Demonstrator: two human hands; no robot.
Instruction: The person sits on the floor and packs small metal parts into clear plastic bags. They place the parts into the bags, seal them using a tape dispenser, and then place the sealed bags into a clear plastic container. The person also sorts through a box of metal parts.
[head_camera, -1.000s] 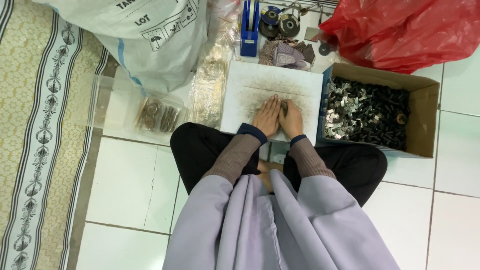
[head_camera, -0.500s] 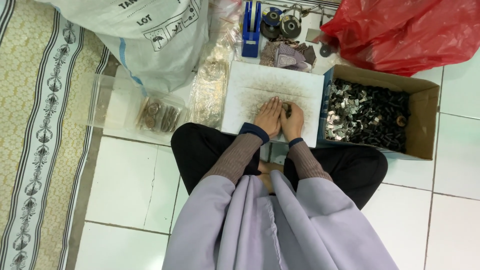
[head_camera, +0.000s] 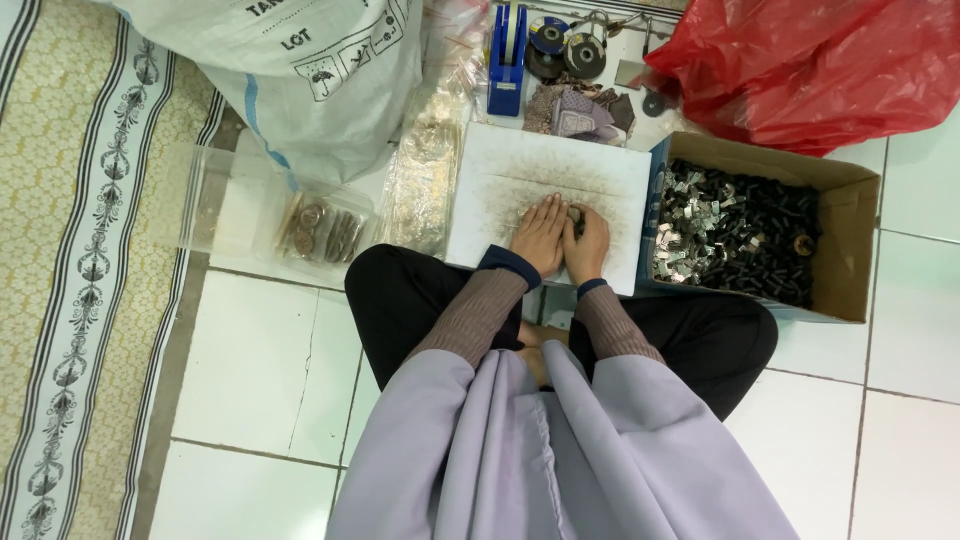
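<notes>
Seen from above, a small dark metal part (head_camera: 576, 214) is pinched in the curled fingers of the right hand (head_camera: 587, 243), low on a dust-speckled white board (head_camera: 500, 180) laid on the tiled floor (head_camera: 250, 360). The left hand (head_camera: 540, 235) is laid flat beside it, fingers together and open, its fingertips touching the part from the left. The part is thus held at the fingertips of both hands, the right being the nearer; its long axis cannot be made out. A cardboard box (head_camera: 850, 250) of dark metal pieces (head_camera: 730, 235) is set just to the right, nearer the right hand. A clear tub (head_camera: 325, 228) of rings is placed well apart, left.
</notes>
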